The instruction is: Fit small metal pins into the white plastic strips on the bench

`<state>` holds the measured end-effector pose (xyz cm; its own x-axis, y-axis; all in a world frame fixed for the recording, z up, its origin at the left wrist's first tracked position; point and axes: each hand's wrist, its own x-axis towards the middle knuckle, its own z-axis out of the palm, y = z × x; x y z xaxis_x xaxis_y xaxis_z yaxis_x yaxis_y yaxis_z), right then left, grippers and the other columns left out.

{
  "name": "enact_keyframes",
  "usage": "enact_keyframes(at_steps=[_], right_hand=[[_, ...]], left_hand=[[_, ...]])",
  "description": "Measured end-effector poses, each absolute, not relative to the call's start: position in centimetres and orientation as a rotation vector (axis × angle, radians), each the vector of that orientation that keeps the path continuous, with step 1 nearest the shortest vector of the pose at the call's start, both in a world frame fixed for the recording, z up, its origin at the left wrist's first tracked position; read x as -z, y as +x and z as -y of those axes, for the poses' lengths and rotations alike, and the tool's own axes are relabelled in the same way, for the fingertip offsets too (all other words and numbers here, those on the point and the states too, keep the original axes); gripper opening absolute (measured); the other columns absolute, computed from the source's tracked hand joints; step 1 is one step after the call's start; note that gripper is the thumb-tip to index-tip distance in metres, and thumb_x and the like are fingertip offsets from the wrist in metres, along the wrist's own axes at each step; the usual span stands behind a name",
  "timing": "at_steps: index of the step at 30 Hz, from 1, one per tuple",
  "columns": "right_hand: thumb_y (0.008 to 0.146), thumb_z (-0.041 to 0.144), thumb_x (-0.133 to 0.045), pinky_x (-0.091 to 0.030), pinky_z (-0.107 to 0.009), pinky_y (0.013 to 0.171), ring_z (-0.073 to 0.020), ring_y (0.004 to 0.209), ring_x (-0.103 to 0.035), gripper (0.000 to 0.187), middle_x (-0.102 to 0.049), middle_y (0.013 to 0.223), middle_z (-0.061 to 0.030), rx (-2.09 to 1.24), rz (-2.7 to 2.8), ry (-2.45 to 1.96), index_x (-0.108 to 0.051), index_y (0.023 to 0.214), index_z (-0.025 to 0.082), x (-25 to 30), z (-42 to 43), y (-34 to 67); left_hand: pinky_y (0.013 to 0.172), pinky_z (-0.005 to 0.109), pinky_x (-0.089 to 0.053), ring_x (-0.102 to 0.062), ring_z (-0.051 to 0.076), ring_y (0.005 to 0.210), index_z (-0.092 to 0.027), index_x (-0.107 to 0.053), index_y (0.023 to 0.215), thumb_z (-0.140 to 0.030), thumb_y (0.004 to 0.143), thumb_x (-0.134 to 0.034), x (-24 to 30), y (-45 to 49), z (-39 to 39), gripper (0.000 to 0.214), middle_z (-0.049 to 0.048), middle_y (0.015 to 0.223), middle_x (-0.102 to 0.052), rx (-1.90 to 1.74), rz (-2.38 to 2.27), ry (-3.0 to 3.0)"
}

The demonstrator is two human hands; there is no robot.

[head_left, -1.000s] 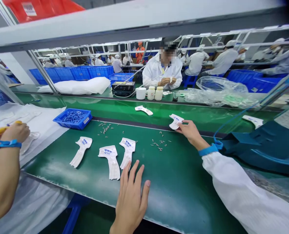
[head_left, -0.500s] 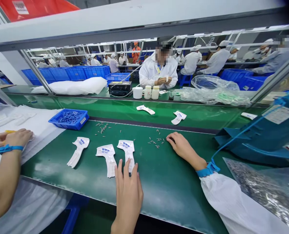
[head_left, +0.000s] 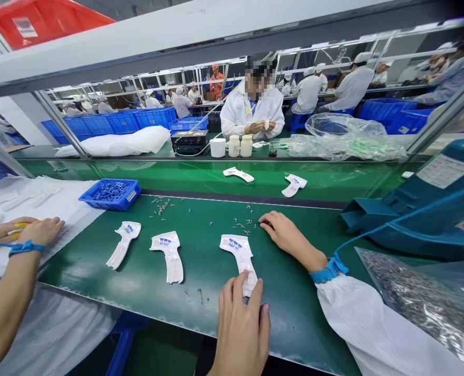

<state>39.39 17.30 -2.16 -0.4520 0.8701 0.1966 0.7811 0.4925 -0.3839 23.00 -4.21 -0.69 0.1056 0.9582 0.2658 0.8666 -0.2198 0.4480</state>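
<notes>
White plastic pistol-shaped shell half (head_left: 237,248), blue-fitted: ahead of the left hand (head_left: 242,324), its handle touched, hand loosely spread. Small silvery metal pieces (head_left: 241,226): just left of the right hand (head_left: 289,235), narrowly curled, contents hidden. Shell best kept flat, pieces picked singly.

Bright, even light, and sheen glazing the glossy green flat tabletop (head_left: 204,251) at eight o'clock! Slim shadows hug white, pistol-shaped plastic shells (head_left: 173,261); distant white-clad workers (head_left: 152,101) look soft at ten; blackness swallows the two o'clock corner.
</notes>
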Motion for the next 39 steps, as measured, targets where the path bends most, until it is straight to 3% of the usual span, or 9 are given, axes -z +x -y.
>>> enact_keyframes(at_steps=[3, 9, 13, 19, 24, 30, 35, 39], right_hand=[[0.097, 0.023, -0.041, -0.046, -0.039, 0.088, -0.0284, 0.102, -0.060, 0.035, -0.066, 0.109, -0.0142, -0.327, 2.373, -1.462, -0.065, 0.122, 0.015, 1.8, -17.0, 40.1], [0.094, 0.023, -0.049, -0.045, -0.036, 0.080, -0.0290, 0.096, -0.064, 0.027, -0.071, 0.102, -0.0133, -0.356, 2.371, -1.670, -0.073, 0.104, 0.016, 0.5, -16.6, 41.1], [0.092, 0.025, -0.053, -0.046, -0.037, 0.075, -0.0295, 0.091, -0.066, 0.025, -0.073, 0.099, -0.0123, -0.483, 2.298, -1.705, -0.074, 0.103, 0.016, -0.3, -16.1, 41.2], [0.088, 0.044, -0.059, -0.052, -0.036, 0.080, -0.0227, 0.089, -0.065, 0.035, -0.073, 0.106, -0.0089, -1.445, 1.967, -1.178, -0.074, 0.108, 0.019, -4.4, -13.2, 39.0], [0.085, 0.048, -0.065, -0.051, -0.036, 0.083, -0.0208, 0.090, -0.065, 0.035, -0.072, 0.100, -0.0077, -1.810, 1.779, -0.988, -0.074, 0.103, 0.019, -5.2, -11.1, 36.6], [0.079, 0.047, -0.073, -0.051, -0.036, 0.086, -0.0197, 0.088, -0.066, 0.034, -0.073, 0.093, -0.0071, -1.892, 1.648, -0.996, -0.074, 0.096, 0.017, -4.0, -11.3, 36.7], [0.076, 0.044, -0.076, -0.050, -0.032, 0.078, -0.0181, 0.078, -0.065, 0.031, -0.072, 0.080, -0.0049, -1.859, 1.665, -1.075, -0.075, 0.091, 0.016, -4.1, -11.3, 36.8], [0.073, 0.043, -0.077, -0.048, -0.031, 0.076, -0.0174, 0.078, -0.064, 0.031, -0.073, 0.081, -0.0049, -1.874, 1.621, -1.089, -0.075, 0.089, 0.016, -4.1, -11.2, 36.5]], left_hand=[[0.095, 0.045, -0.053, -0.051, 0.028, 0.121, -0.025, -0.054, 0.132, -0.018, 0.097, -0.045, -0.5, 21.9, 3.1, 0.037, 0.0102, 0.134, -0.056, -0.718, -1.633, 2.218], [0.101, 0.044, -0.048, -0.050, 0.026, 0.124, -0.023, -0.058, 0.124, -0.017, 0.099, -0.044, -0.9, 20.0, 0.6, 0.030, 0.0085, 0.127, -0.061, -0.839, -1.628, 2.233], [0.101, 0.043, -0.047, -0.050, 0.025, 0.124, -0.024, -0.059, 0.121, -0.017, 0.099, -0.045, -0.5, 19.5, -0.2, 0.027, 0.0071, 0.124, -0.062, -0.893, -1.655, 2.182], [0.088, 0.038, -0.048, -0.060, 0.022, 0.102, -0.023, -0.061, 0.107, -0.021, 0.097, -0.053, -0.7, 20.1, -1.3, 0.013, 0.0043, 0.105, -0.068, -1.140, -1.697, 1.942], [0.083, 0.034, -0.047, -0.061, 0.020, 0.092, -0.022, -0.062, 0.099, -0.023, 0.093, -0.062, -1.5, 20.8, -2.9, 0.006, 0.0019, 0.095, -0.068, -1.301, -1.694, 1.866], [0.081, 0.033, -0.047, -0.060, 0.020, 0.091, -0.022, -0.064, 0.096, -0.021, 0.094, -0.061, -1.5, 20.7, -3.4, 0.004, 0.0022, 0.096, -0.068, -1.282, -1.698, 1.946], [0.080, 0.034, -0.047, -0.060, 0.021, 0.090, -0.021, -0.066, 0.098, -0.019, 0.093, -0.062, -0.8, 20.6, -3.3, 0.006, 0.0029, 0.096, -0.070, -1.271, -1.767, 2.087], [0.082, 0.035, -0.048, -0.061, 0.021, 0.090, -0.020, -0.067, 0.099, -0.017, 0.092, -0.063, -0.7, 20.6, -3.2, 0.008, 0.0029, 0.095, -0.072, -1.322, -1.808, 2.196]])
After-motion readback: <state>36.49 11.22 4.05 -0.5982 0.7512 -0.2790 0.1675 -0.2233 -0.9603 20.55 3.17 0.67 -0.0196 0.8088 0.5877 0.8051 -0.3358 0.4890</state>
